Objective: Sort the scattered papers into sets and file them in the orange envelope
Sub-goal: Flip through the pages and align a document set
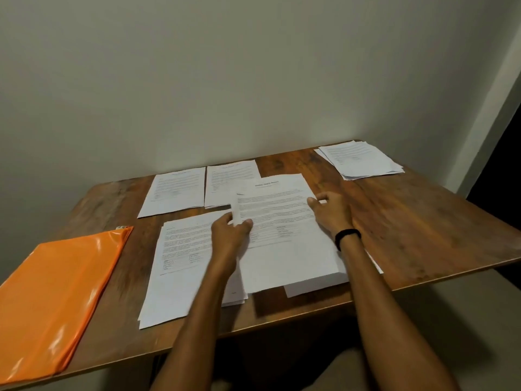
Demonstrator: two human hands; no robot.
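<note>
I see the orange envelope (56,292) well left of my left hand (229,230), its long axis running away and leaning right. The report sheet (279,221), heading far, sits between my 2 hands. The left pinches its left edge, and my right hand (331,213) curls onto its right edge.

Nothing can be read: the bold heading and body print on the top sheet (272,193), centre frame, are blurred, as are the other papers (174,190).

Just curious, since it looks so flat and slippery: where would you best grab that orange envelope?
The orange envelope lies flat with its near short edge close to the front rim of the table, so probably pinch that edge, coming from the front. The left hand and right hand both hold a sheet.
</note>
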